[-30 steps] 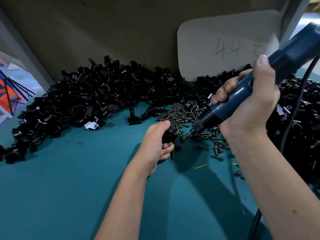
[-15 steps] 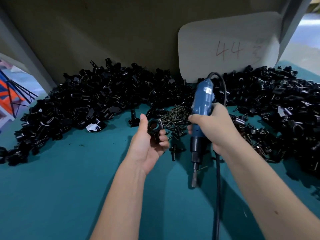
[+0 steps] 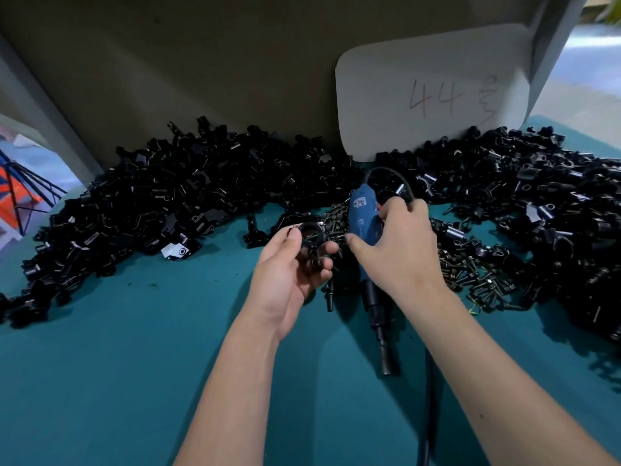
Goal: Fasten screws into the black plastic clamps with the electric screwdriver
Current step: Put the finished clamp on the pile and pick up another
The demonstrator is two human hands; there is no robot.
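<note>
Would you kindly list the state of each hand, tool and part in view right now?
Left hand: pinches a clamp.
Clamp: held above the mat, ring facing the camera.
Right hand: fingers spread over the screwdriver, grip loose.
Screwdriver: bit pointing down toward the mat.
Screws: loose heap.
Clamp piles: loose heaps.

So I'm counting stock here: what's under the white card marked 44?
The white card leans on the back wall, its lower edge behind the black clamps heaped either side. More clamps may lie behind it, but the card covers that spot.
</note>
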